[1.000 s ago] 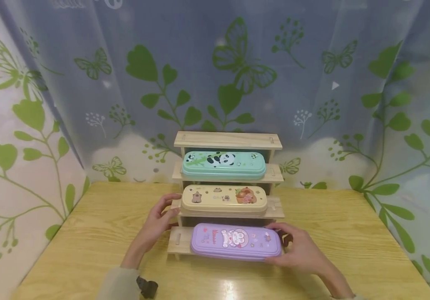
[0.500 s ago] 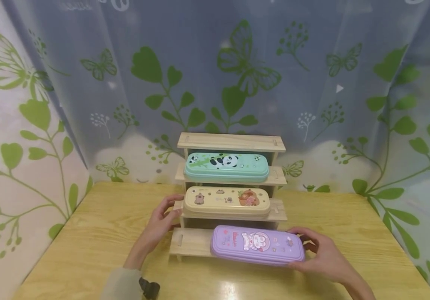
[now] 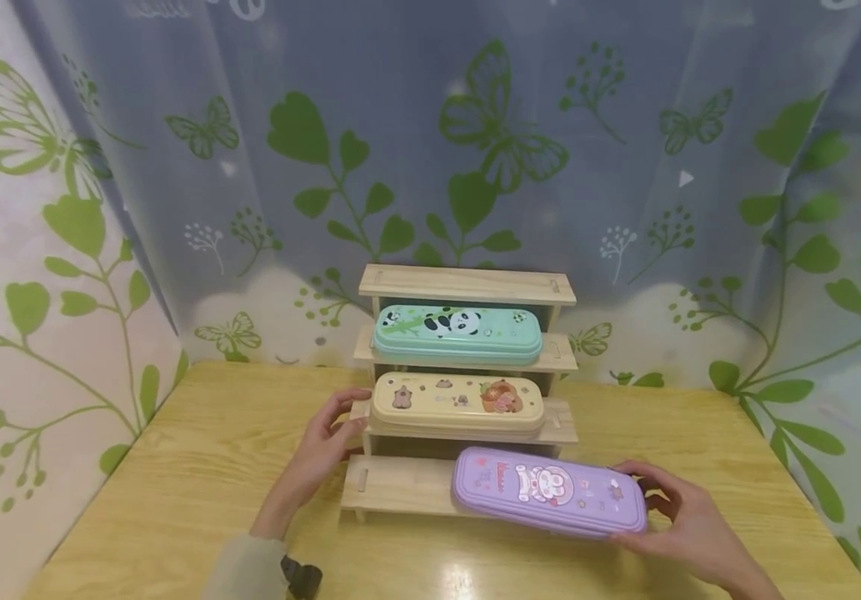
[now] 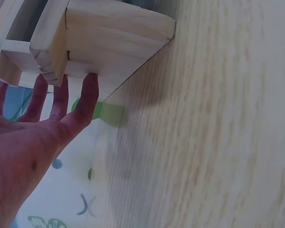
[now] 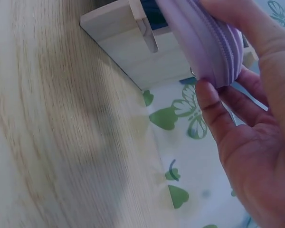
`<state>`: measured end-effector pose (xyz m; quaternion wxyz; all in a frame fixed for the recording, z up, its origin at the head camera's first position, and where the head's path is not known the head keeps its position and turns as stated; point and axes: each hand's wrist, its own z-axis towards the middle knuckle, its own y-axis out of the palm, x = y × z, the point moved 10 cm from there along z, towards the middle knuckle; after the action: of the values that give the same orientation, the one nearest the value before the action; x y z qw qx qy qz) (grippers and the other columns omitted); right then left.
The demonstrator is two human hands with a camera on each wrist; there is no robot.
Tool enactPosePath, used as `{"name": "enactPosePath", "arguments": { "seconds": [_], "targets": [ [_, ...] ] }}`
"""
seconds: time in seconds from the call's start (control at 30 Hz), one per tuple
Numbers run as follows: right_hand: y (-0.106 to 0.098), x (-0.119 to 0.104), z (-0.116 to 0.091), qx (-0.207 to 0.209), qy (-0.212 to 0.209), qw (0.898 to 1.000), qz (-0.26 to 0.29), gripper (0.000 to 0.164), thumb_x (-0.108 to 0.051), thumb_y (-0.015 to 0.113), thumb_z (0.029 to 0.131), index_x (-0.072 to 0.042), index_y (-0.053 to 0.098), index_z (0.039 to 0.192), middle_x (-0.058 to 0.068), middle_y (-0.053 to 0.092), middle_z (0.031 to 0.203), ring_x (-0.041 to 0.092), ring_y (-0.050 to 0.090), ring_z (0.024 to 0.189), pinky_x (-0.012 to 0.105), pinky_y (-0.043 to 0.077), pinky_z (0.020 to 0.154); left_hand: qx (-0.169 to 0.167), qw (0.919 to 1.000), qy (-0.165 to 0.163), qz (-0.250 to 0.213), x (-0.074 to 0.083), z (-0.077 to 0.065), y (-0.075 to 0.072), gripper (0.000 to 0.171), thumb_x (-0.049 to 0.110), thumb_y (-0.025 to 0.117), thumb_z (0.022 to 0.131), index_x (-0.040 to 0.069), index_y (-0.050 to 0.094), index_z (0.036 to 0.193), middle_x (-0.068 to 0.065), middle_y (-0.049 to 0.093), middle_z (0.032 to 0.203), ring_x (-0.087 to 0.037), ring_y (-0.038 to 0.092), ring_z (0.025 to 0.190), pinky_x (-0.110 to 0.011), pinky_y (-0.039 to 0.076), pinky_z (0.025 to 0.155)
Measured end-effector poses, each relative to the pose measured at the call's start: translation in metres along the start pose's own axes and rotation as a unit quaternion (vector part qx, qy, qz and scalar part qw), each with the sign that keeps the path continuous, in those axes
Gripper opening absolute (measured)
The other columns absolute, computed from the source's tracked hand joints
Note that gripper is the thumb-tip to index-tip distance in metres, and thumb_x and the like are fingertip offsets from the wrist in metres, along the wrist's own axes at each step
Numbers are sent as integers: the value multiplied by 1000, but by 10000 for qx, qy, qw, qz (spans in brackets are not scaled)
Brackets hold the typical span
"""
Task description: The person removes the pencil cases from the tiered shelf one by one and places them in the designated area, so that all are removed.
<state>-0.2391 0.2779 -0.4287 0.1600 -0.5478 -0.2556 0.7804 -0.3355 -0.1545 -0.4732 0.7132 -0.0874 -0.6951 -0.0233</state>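
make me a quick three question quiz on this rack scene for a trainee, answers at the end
1. True or false: the purple oblong zippered case, gripped by the right hand, lies wholly within the width of the stepped light-wood rack.
2. Put in order, highest to lowest: pale yellow oblong case, purple case, mint-green oblong panda-print case.
3. Multiple choice: which side of the rack is the left hand at?
(a) right (b) left (c) back

Key: 1. False, it sticks out past the right end. 2. Mint-green, pale yellow, purple. 3. (b)
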Motion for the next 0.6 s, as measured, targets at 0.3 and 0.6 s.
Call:
{"name": "enactPosePath", "arguments": {
  "seconds": [0.3, 0.6],
  "targets": [
    [-20, 3, -13, 162, -248, 9993, 207, 71, 8, 90, 66, 4, 59, 130, -21, 64, 120, -2, 58, 100, 12, 53, 80, 78, 9999, 32, 67, 1, -1, 0, 39, 15, 52, 105, 20, 50, 143, -16, 42, 152, -30, 62, 118, -45, 61, 90],
    [-45, 15, -26, 310, -114, 9983, 483, 67, 18, 82, 69, 7, 57, 130, -19, 66, 124, -2, 60, 103, 8, 51, 84, 115, 9998, 41, 134, 1, -2, 0, 39, 14, 53, 104, 21, 51, 142, -15, 44, 152, -31, 63, 118, -46, 61, 90]
  ]
}}
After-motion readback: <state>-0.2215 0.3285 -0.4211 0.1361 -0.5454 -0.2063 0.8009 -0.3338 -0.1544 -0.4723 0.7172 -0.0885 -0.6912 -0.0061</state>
